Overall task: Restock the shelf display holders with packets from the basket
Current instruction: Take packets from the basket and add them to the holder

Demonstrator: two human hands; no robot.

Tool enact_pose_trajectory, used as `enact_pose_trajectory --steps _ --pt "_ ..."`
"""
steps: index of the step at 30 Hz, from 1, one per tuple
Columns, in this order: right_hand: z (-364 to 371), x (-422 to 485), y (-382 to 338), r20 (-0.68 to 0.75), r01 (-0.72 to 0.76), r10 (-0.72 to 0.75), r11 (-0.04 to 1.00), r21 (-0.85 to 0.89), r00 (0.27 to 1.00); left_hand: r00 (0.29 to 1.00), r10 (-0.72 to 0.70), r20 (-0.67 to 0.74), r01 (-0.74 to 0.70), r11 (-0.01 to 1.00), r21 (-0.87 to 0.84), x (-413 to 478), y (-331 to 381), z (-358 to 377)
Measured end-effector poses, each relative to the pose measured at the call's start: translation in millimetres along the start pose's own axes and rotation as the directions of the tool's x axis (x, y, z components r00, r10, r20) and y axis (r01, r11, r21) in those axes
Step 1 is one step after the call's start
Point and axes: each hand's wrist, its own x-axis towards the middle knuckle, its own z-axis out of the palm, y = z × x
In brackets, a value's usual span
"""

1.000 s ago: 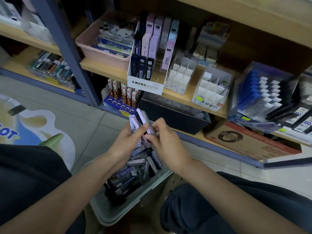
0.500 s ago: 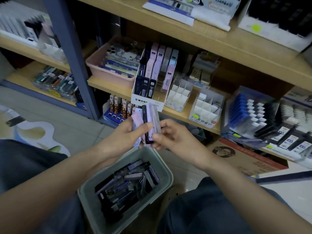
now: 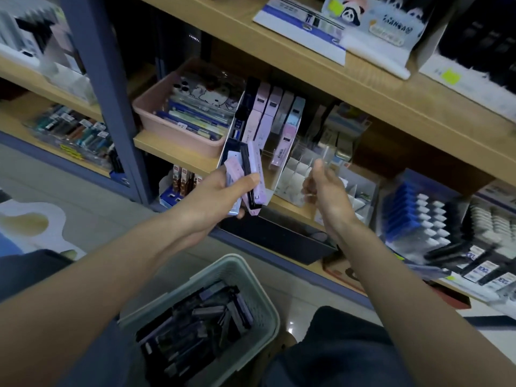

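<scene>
Several packets [image 3: 245, 182], perhaps four or five, pink, lilac and black, sit fanned in the left hand [image 3: 220, 196]; its fingers [image 3: 247, 181] close around them, probably so that each colour can be seen and picked out. They are held just in front of the tiered display holder [image 3: 268, 121] on the shelf [image 3: 178, 152]. One right hand [image 3: 325, 188] is raised near the white divided holders [image 3: 296, 177]; it is blurred, and I cannot tell if it pinches anything. One basket [image 3: 259, 297], near and low, holds many dark packets, too many to count.
</scene>
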Motion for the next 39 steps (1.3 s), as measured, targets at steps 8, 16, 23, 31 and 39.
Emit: enact_pose_trajectory --steps 8,16,23,31,39 --pt "-1.6 61.0 17.0 -0.199 0.011 0.006 0.996 0.085 0.980 1.000 -0.023 0.020 0.024 0.999 -0.028 29.0 2.1 8.6" --pt "-10.3 95.7 12.6 -0.378 0.146 -0.170 0.985 -0.089 0.910 0.997 -0.051 0.057 0.050 0.998 0.027 48.5 1.3 14.3" --pt "-11.4 102.3 15.0 -0.267 0.200 -0.315 0.902 -0.384 0.910 0.996 -0.059 0.069 0.055 0.997 0.054 50.3 2.3 12.0" --pt "-11.8 116.7 29.9 -0.106 0.219 -0.402 0.680 -0.700 0.909 0.997 -0.031 0.074 0.027 0.998 0.059 50.5 6.9 9.7" --pt "-8.1 114.4 23.9 -0.231 0.104 -0.403 0.657 -0.747 0.886 0.995 -0.010 0.096 0.001 0.996 0.089 52.8 3.6 13.2"
